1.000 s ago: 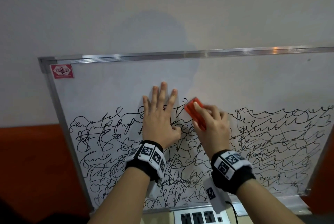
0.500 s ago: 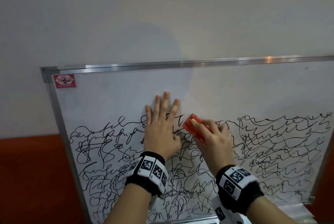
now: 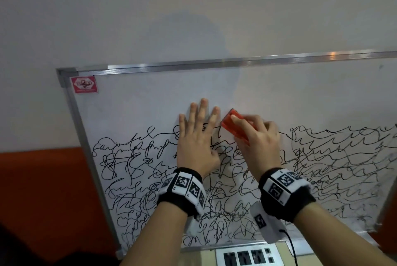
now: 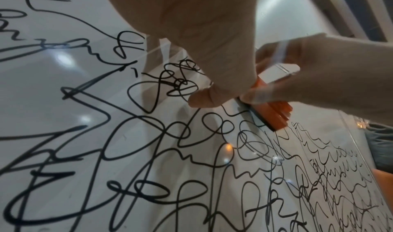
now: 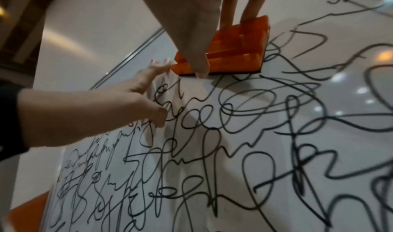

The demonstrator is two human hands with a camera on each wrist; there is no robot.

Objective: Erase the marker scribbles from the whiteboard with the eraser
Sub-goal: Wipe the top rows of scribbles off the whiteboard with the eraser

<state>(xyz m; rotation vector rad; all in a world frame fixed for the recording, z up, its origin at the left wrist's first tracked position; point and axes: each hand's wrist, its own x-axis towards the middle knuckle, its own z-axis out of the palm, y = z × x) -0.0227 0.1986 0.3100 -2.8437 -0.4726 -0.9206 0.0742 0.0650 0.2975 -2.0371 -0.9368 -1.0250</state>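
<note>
A metal-framed whiteboard (image 3: 139,111) leans against the wall, its lower half covered in black marker scribbles (image 3: 137,158). My right hand (image 3: 260,139) grips an orange eraser (image 3: 231,125) and presses its dark felt face on the board at the top edge of the scribbles. In the right wrist view the eraser (image 5: 238,50) sits flat on the board under my fingers. My left hand (image 3: 197,137) lies flat on the board just left of the eraser, fingers straight and spread. In the left wrist view the eraser (image 4: 272,112) shows beyond my left thumb.
A red sticker (image 3: 84,84) marks the board's top left corner. An orange-red panel (image 3: 43,190) runs along the wall behind the board. A white power strip (image 3: 245,257) lies below the board's bottom edge, with a black cable (image 3: 290,242) from my right wrist.
The eraser has slid down and back up in short strokes at the top of the scribbles. My left hand has stayed flat in the same spot. The head view has shifted slightly.
</note>
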